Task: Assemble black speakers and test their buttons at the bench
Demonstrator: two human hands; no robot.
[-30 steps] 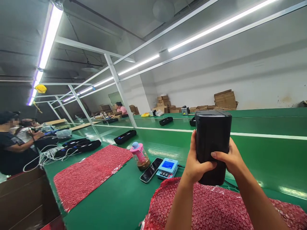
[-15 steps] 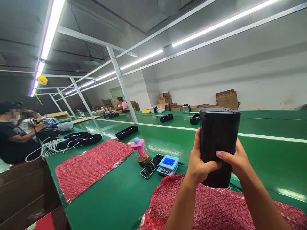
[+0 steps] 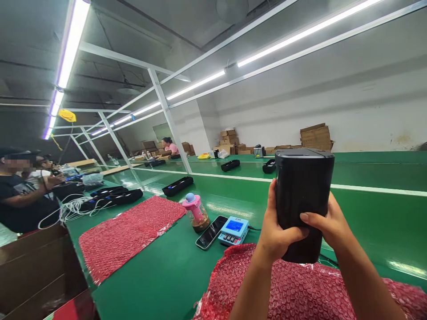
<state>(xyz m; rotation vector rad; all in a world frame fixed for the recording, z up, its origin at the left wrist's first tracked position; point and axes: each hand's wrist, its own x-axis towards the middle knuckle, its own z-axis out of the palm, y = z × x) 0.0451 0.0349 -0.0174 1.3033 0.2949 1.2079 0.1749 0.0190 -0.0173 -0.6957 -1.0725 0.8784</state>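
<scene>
I hold a tall black speaker-like device [image 3: 303, 191] upright in front of me with both hands. My left hand [image 3: 275, 231] wraps its lower left side, thumb across the near face. My right hand [image 3: 328, 224] grips the lower right side, thumb also on the near face. The device stands over a red bubble-wrap sheet [image 3: 293, 289] on the green bench [image 3: 167, 275]; whether its base touches the sheet is hidden.
To the left lie a blue tester box [image 3: 233, 230], a phone [image 3: 211, 232], a pink bottle [image 3: 196, 212] and another red bubble-wrap sheet [image 3: 130, 235]. Long black devices [image 3: 178, 186] sit further back. People work at the far left [image 3: 23, 191]. Cardboard boxes [image 3: 315, 138] line the wall.
The black device and both hands shifted slightly right in view from a second ago; the grip is the same. The view moved a little.
</scene>
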